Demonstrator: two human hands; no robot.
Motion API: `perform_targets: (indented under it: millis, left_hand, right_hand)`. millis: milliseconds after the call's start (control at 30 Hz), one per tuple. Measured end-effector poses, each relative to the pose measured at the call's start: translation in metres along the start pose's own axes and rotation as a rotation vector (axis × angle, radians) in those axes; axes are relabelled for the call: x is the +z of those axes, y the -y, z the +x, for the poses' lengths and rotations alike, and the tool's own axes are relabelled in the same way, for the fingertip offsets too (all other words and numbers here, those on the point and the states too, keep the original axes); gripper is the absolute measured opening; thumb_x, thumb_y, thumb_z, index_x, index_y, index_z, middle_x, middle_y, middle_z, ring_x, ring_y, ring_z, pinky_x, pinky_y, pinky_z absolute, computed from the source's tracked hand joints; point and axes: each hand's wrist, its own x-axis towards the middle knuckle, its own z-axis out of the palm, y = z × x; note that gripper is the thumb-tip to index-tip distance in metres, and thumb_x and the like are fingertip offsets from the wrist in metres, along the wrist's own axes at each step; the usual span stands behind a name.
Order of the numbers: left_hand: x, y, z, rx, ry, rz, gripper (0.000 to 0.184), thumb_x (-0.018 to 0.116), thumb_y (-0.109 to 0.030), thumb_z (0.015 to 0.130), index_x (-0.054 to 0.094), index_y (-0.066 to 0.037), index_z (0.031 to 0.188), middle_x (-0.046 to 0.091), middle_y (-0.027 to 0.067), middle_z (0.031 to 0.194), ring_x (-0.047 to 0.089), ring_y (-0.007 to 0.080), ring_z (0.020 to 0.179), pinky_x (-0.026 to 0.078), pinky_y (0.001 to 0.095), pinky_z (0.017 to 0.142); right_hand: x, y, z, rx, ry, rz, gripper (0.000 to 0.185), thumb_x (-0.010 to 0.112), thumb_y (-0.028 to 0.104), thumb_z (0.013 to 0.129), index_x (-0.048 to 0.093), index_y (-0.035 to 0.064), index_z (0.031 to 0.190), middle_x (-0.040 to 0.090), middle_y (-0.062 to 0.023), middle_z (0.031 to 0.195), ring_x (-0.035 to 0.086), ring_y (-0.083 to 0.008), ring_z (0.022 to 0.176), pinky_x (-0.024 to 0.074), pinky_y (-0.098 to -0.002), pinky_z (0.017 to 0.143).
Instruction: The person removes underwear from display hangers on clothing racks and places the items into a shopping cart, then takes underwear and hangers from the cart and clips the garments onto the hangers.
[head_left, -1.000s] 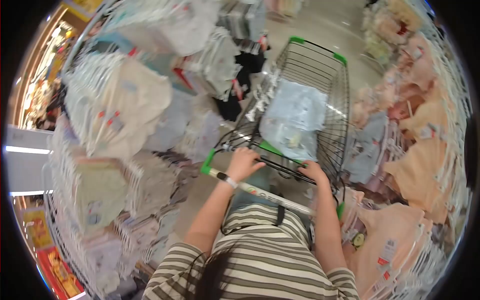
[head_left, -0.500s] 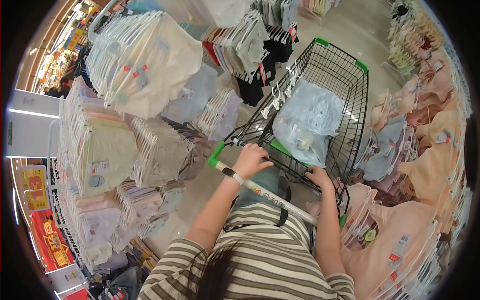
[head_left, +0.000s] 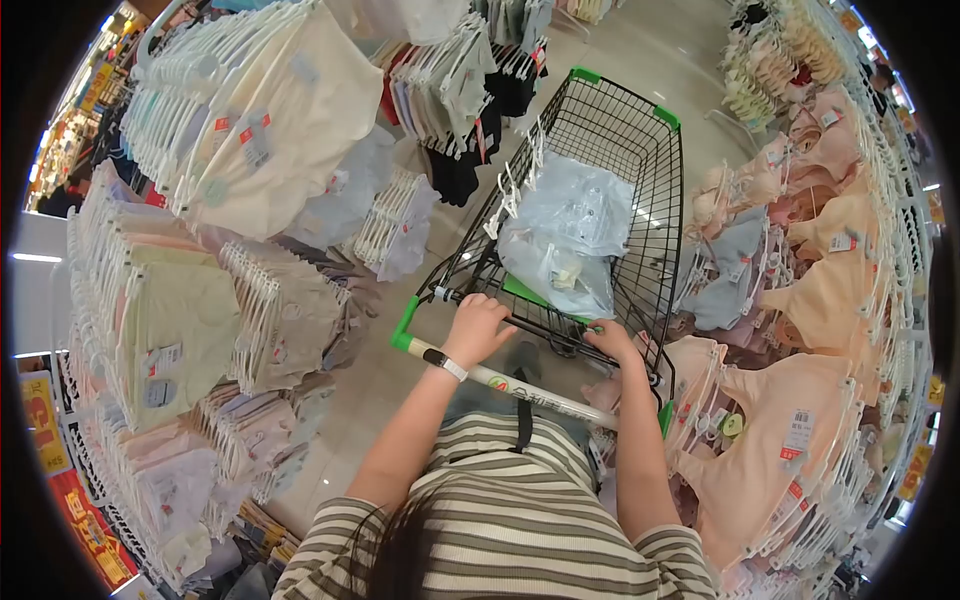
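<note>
A black wire shopping cart [head_left: 650,150] with green corner pieces stands in front of me. My left hand [head_left: 480,327] is closed over the dark bar at the near end of its basket, and a watch with a white strap is on that wrist. Farther right, my right hand [head_left: 612,340] is curled round the same near rim. Both forearms pass over the pale cart handle [head_left: 520,391]. Inside the basket lie light-blue items in clear plastic bags [head_left: 575,215]. Several white hangers [head_left: 512,195] hook on the basket's left side. The undersides of my fingers are hidden.
Racks of pale underwear on hangers [head_left: 270,130] rise close on the left. Peach bras [head_left: 790,430] hang close along the right, near the cart's side. Tiled floor [head_left: 560,50] runs ahead between the displays. A yellow price sign [head_left: 45,420] is at far left.
The cart and both hands sit slightly farther left in view, and the racks have shifted left too. Both hands keep their hold on the cart's rim.
</note>
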Motion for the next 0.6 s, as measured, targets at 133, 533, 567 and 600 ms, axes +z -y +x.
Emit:
perform_targets:
  millis: [133, 533, 567, 600]
  left_hand:
    - [0.001, 0.001, -0.01, -0.002, -0.031, -0.004, 0.023, 0.068, -0.027, 0.075, 0.064, -0.007, 0.084, 0.059, 0.0072, 0.083, 0.052, 0.0267, 0.088, 0.038, 0.0399, 0.087]
    - [-0.007, 0.013, -0.058, -0.001, 0.014, 0.04, 0.026, 0.067, -0.034, 0.076, 0.064, -0.008, 0.08, 0.058, 0.0067, 0.081, 0.051, 0.0248, 0.087, 0.035, 0.0389, 0.086]
    - [-0.01, 0.014, -0.062, 0.0, 0.015, 0.039, 0.026, 0.067, -0.034, 0.076, 0.064, -0.008, 0.08, 0.058, 0.0068, 0.081, 0.051, 0.0248, 0.087, 0.036, 0.0389, 0.086]
    - [-0.011, 0.015, -0.067, 0.001, 0.017, 0.038, 0.027, 0.066, -0.034, 0.076, 0.064, -0.008, 0.08, 0.058, 0.0069, 0.081, 0.051, 0.0249, 0.087, 0.036, 0.0389, 0.086]
  right_hand:
    - [0.013, -0.018, 0.006, -0.079, -0.058, -0.05, 0.041, 0.068, 0.029, 0.075, 0.063, 0.004, 0.106, 0.063, -0.0124, 0.077, 0.061, -0.0213, 0.068, 0.048, -0.0326, 0.065]
    - [0.052, 0.008, -0.033, -0.006, -0.028, 0.034, 0.038, 0.066, 0.03, 0.076, 0.064, 0.0063, 0.105, 0.059, -0.0067, 0.067, 0.055, -0.0165, 0.063, 0.0442, -0.0314, 0.061]
    - [0.056, 0.009, -0.036, 0.003, -0.02, 0.036, 0.037, 0.067, 0.03, 0.076, 0.064, 0.0063, 0.105, 0.059, -0.0066, 0.067, 0.055, -0.0164, 0.063, 0.0443, -0.0312, 0.061]
    - [0.063, 0.008, -0.04, 0.012, -0.012, 0.034, 0.036, 0.066, 0.029, 0.077, 0.064, 0.0063, 0.105, 0.059, -0.0062, 0.067, 0.055, -0.0157, 0.063, 0.0442, -0.0308, 0.061]
